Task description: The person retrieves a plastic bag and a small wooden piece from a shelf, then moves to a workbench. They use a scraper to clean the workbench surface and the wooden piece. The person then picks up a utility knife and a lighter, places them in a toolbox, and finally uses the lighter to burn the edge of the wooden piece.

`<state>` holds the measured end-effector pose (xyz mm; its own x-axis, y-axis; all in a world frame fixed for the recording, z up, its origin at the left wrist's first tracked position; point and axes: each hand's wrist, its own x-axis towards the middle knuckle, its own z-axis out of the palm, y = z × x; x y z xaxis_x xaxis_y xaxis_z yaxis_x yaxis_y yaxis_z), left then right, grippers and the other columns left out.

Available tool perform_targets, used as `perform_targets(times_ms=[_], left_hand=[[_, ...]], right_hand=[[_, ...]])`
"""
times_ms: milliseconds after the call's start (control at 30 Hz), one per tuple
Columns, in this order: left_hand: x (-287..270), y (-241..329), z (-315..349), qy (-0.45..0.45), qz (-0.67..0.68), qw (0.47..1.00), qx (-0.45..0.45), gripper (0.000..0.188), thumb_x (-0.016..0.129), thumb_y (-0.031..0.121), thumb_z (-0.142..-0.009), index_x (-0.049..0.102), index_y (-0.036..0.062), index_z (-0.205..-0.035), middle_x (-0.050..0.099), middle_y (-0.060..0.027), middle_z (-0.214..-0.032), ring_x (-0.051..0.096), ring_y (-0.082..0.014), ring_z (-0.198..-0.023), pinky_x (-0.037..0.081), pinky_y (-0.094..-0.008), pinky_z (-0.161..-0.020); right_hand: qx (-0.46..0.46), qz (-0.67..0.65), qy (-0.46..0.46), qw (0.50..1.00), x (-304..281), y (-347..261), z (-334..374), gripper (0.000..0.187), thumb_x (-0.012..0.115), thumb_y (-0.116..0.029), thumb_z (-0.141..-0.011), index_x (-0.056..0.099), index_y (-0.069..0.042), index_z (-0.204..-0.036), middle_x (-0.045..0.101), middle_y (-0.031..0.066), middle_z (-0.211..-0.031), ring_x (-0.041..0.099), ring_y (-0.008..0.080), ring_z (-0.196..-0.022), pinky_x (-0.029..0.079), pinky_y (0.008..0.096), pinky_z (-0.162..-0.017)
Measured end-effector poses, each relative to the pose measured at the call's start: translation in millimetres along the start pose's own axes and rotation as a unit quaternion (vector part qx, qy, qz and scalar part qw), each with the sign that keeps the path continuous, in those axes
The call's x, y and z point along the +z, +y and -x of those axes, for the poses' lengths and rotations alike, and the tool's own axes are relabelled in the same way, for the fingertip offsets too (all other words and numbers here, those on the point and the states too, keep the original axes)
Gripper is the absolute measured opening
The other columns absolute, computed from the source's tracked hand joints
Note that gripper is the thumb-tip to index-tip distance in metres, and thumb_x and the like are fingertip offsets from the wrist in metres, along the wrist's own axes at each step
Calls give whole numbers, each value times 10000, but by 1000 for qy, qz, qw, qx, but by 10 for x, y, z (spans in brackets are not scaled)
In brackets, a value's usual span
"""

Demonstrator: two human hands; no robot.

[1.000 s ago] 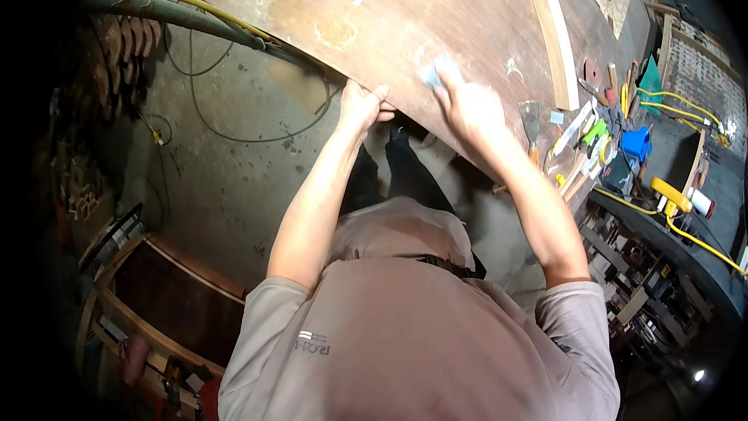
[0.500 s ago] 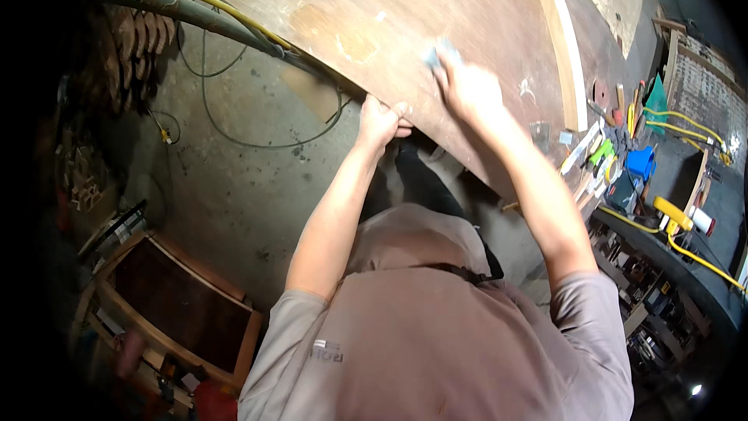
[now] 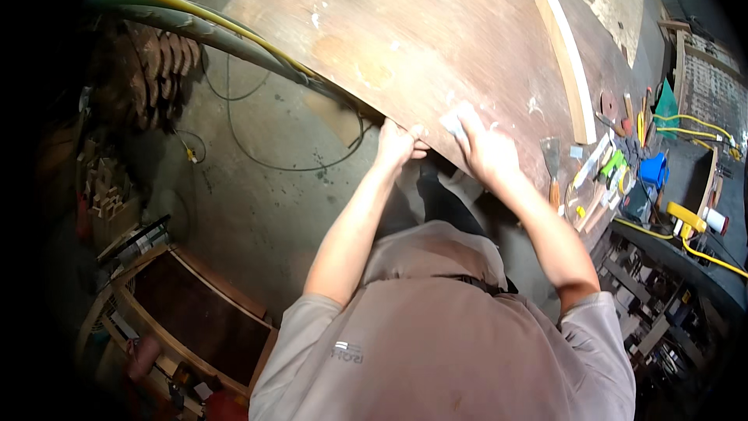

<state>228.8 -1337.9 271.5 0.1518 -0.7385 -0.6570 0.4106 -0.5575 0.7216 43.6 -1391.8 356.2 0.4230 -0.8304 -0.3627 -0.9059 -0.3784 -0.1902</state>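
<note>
A broad brown wooden board (image 3: 436, 47), worn and marked with pale patches, lies before me. My left hand (image 3: 400, 143) is closed on its near edge, thumb on top and fingers curled at the rim. To the right, my right hand (image 3: 492, 154) presses a small pale bluish-white pad (image 3: 453, 123) flat against the board's surface, close to that edge. Whether the pad is folded paper or cloth I cannot make out. A putty knife with a wooden handle (image 3: 554, 191) lies right of my right forearm.
A curved pale wood strip (image 3: 567, 70) lies on the board's right. Beyond it are loose hand tools, a blue plastic piece (image 3: 654, 170) and yellow cords. Hoses with a yellow line (image 3: 187, 4) run along the left edge. A wooden frame (image 3: 195, 320) stands lower left.
My right hand has drawn the pale pad back toward the board's near edge. My left hand keeps its hold on the edge. The whole view has shifted slightly.
</note>
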Motion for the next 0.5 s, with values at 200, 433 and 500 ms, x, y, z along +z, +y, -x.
perform_targets(times_ms=[200, 433, 500], left_hand=[[48, 36, 92, 20, 14, 1000, 7, 400, 582, 61, -955, 373, -42, -1280, 667, -183, -1001, 715, -243, -724, 600, -315, -536], [26, -66, -14, 38, 10, 999, -25, 404, 603, 49, -927, 365, -21, -1246, 650, -158, -931, 691, -227, -661, 590, -342, -500], [25, -166, -37, 42, 39, 998, 1, 417, 608, 44, -917, 365, -15, -1251, 646, -151, -942, 678, -204, -650, 587, -333, -499]], right_hand=[[-48, 78, -15, 996, -127, -123, -339, 467, 546, -395, -954, 505, -215, -1383, 702, 215, -880, 688, 396, -776, 554, 487, -701], [-116, 77, -9, 990, -354, -333, -1100, 441, 527, -420, -966, 538, -200, -1349, 699, 207, -872, 691, 386, -843, 547, 483, -757], [-113, 117, -50, 985, -393, -386, -1023, 427, 547, -395, -958, 546, -180, -1327, 701, 198, -879, 692, 380, -832, 550, 475, -743]])
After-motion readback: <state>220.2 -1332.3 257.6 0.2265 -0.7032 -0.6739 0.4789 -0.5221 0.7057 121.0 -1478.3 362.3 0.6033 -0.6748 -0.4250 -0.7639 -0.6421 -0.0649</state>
